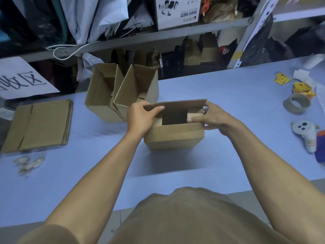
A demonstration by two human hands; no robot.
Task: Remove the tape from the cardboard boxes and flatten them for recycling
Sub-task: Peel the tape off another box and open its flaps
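A small brown cardboard box stands upright on the pale blue table, its top flaps partly raised and its dark inside showing. My left hand grips the far flap at its left end, thumb over the edge. My right hand pinches the box's right top corner, where a bit of clear tape shows. Two open boxes stand side by side behind it to the left. A stack of flattened cardboard lies at the far left.
Crumpled tape scraps lie near the left front. At right are an empty tape core, yellow stickers and a plush toy. Crowded shelves rise behind the table. A paper sign hangs at back left.
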